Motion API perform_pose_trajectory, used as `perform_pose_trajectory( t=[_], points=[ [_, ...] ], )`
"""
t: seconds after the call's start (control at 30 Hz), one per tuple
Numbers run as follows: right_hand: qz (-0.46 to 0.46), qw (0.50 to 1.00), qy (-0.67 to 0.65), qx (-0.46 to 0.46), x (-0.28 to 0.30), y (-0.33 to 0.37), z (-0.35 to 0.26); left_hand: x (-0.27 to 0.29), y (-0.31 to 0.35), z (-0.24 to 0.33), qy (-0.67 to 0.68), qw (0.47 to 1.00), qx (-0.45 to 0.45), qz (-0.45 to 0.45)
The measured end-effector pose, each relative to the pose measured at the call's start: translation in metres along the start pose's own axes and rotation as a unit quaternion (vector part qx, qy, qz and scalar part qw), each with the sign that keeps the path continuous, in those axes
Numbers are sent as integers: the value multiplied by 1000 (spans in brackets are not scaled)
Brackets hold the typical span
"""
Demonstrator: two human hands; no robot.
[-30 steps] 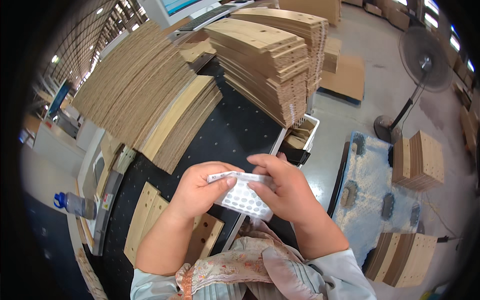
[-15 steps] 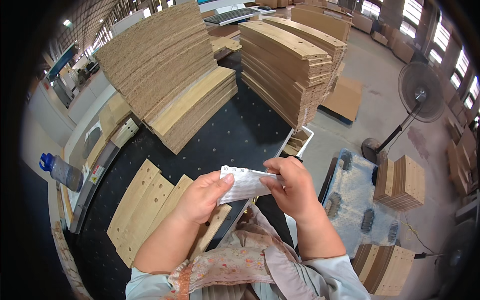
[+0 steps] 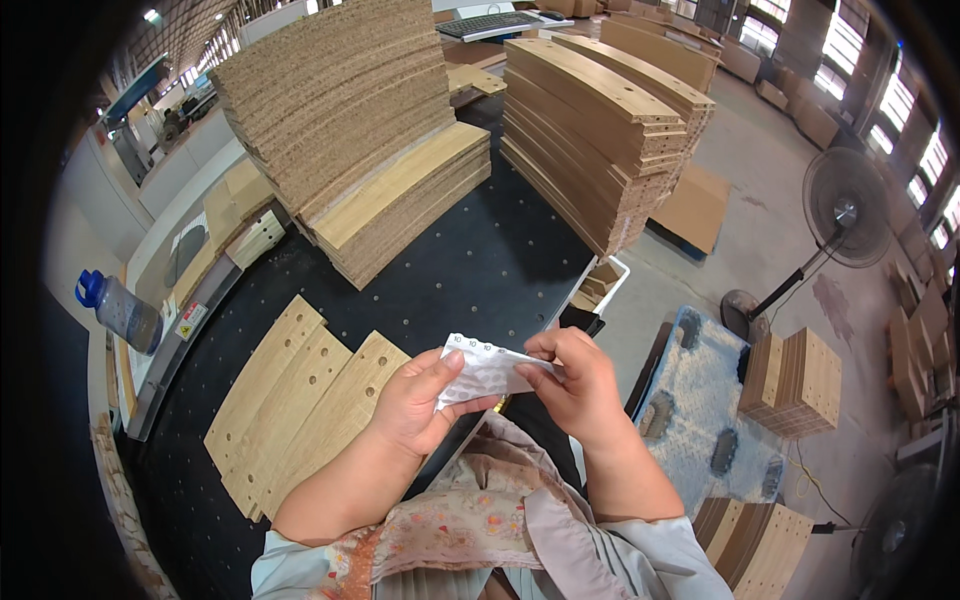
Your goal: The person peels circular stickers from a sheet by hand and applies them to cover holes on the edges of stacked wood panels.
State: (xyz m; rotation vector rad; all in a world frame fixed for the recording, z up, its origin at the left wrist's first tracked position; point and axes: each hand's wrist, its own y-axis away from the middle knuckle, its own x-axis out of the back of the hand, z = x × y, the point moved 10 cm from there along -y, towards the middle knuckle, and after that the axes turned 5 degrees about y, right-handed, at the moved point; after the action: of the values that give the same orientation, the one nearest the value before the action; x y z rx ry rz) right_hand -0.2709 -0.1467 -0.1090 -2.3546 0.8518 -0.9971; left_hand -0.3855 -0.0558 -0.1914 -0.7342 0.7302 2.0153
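A white sheet of small round printed stickers (image 3: 480, 374) is stretched between my hands above the table's front edge. My left hand (image 3: 418, 402) grips its left end, thumb on top and fingers beneath. At the sheet's right end, my right hand (image 3: 582, 385) pinches the edge between thumb and bent fingers; what lies inside that pinch is partly hidden. Below and left of my left hand, several light wood-grain boards with drilled holes (image 3: 290, 385) lie flat on the black table (image 3: 425, 270). My left forearm covers part of them.
Tall stacks of boards (image 3: 335, 110) and drilled panels (image 3: 590, 150) stand at the back of the table. A water bottle (image 3: 128, 318) is at far left. On the right are a blue pallet (image 3: 690, 400), more board stacks (image 3: 800, 380) and a standing fan (image 3: 845, 212).
My view has shifted slightly, so the stacks appear farther right. The sticker sheet slopes a little more, and my left fingers now show under its lower edge. Both hands keep their hold.
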Motion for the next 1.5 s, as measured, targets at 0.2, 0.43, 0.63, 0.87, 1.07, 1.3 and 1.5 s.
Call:
perform_pose_trajectory(
  t=[0.2,0.43,0.63,0.87,1.07,1.3,1.5],
  points=[
    [61,993,65,71,17,-10,-41,-9,3,14,-154,979,-130,29],
    [76,983,48,161,3,-13,-62,-16,5,11,-161,975,-152,27],
    [95,982,54,153,-3,-15,-62,-12,3,8,-129,980,-152,29],
    [82,987,28,135,-7,-19,-49,-13,0,2,-106,987,-120,25],
    [71,986,71,134,-15,-22,-50,-2,-2,-1,-100,986,-80,104],
    [74,979,124,142,-29,-24,-52,7,-2,-5,-72,983,-70,153],
    [71,978,135,144,-37,-22,-49,14,-4,-10,-48,983,-51,172]
  ],
)
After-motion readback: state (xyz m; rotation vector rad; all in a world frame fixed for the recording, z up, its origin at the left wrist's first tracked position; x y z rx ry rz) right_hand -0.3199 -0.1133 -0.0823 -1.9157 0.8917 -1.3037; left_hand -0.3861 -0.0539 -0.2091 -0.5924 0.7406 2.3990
